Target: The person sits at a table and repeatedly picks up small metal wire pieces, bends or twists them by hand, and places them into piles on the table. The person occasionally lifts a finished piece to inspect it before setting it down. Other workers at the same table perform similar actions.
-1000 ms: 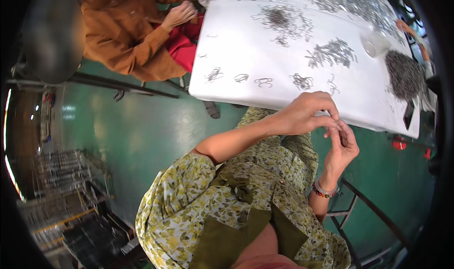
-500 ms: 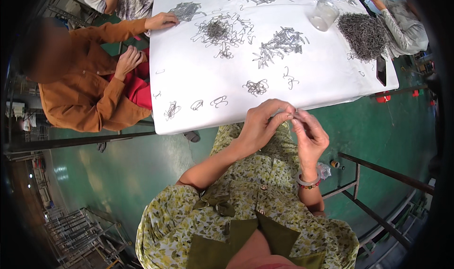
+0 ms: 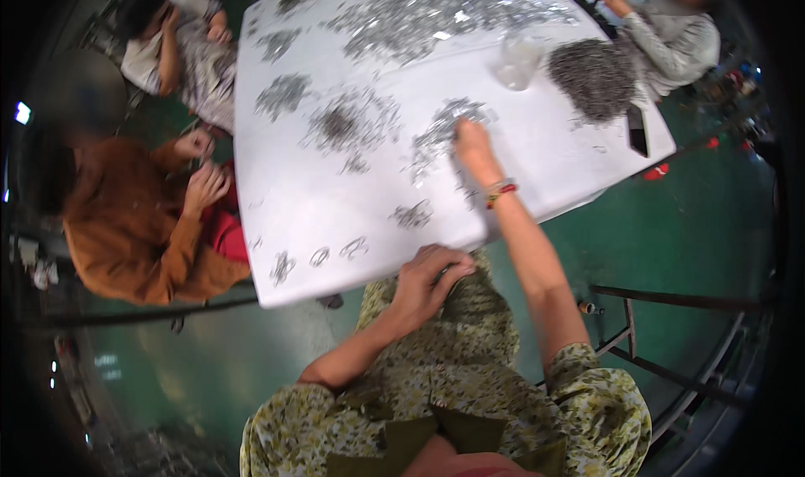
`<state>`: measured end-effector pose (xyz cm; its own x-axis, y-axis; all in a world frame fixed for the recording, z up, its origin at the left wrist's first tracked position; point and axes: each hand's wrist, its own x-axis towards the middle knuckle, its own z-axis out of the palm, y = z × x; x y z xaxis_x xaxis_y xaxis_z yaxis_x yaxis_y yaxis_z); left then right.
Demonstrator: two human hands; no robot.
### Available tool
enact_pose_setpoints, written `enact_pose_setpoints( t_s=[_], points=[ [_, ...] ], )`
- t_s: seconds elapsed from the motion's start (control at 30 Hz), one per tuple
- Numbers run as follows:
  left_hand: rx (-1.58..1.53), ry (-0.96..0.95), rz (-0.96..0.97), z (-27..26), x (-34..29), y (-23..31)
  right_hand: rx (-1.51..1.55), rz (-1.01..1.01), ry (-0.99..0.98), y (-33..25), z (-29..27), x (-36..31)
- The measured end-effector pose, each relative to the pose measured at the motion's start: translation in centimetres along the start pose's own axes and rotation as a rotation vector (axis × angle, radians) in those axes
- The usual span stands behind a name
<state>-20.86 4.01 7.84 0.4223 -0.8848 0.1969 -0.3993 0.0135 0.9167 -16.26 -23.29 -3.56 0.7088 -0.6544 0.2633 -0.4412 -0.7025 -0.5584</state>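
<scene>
My left hand [image 3: 430,281] is closed in a pinch at the near edge of the white-covered table. A small dark thing seems to show between thumb and fingers, too blurred to name. Farther out, my right hand [image 3: 476,152], with bracelets at its wrist, reaches down onto a pile of short shiny strip-like pieces [image 3: 436,137]. Its fingers are drawn together at the pile's right side, and their tips are partly hidden. Between my hands and to the left lies a small heap of bent wire hooks [image 3: 412,215]. Smaller groups of wire hooks [image 3: 354,248] lie along the near left edge.
A larger heap of hooks [image 3: 335,125] lies left of centre, a dense dark heap [image 3: 592,79] at right. A translucent cup [image 3: 517,64] and a black phone [image 3: 639,131] stand near it. Co-workers sit at left and far right. Metal frame bars [image 3: 679,297] run at right.
My hands were together in front of me and have parted. The right went forward to the shiny pieces; the left stayed near the edge. The orange-sleeved co-worker's hand left the table. My view shifted.
</scene>
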Motion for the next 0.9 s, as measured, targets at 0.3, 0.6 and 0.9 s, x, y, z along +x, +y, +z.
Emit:
enact_pose_setpoints(
  t_s=[0.3,0.6,0.9],
  points=[
    [-0.211,0.018,-0.060,0.3,-0.1,-0.4,0.231,0.127,0.069,1.5,-2.0,-0.4],
    [-0.153,0.010,-0.030,1.2,-0.3,-1.7,0.815,0.409,-0.085,2.4,-4.0,-2.3],
    [-0.235,0.030,-0.071,2.5,0.0,-3.2,1.286,0.384,-0.120,-6.1,-13.8,-17.9]
  ],
)
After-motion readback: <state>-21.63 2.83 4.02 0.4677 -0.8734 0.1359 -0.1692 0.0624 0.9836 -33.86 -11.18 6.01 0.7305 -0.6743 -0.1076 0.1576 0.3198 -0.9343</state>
